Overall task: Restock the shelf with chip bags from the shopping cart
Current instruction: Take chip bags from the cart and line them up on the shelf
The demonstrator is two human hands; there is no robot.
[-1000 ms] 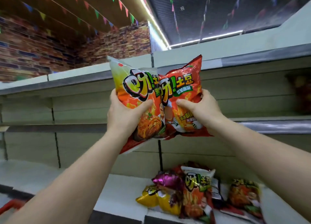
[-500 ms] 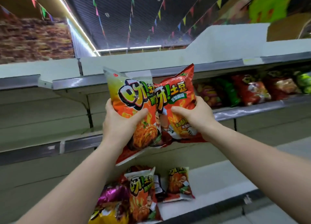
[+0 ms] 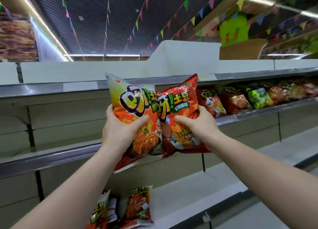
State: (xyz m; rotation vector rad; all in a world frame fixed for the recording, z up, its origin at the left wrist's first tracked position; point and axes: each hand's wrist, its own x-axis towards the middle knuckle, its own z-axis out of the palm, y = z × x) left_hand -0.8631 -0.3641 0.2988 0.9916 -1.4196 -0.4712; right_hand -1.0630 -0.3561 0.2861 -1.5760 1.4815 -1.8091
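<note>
My left hand (image 3: 120,130) grips an orange and pale green chip bag (image 3: 132,105) held upright in front of the shelves. Right beside it, overlapping at the edge, a red chip bag (image 3: 180,98) is held by my right hand (image 3: 197,127). Both bags are raised at the height of the upper shelf (image 3: 51,89), whose bay behind them holds nothing. The shopping cart is out of view.
To the right, the same upper shelf carries a row of red, green and orange chip bags (image 3: 240,99). Several more bags (image 3: 137,206) lie on the bottom shelf (image 3: 189,194). A cardboard box (image 3: 240,49) sits on top of the unit.
The view has swung to the right along the shelves, bringing the stocked row at the right closer. Both hands still hold the two bags side by side.
</note>
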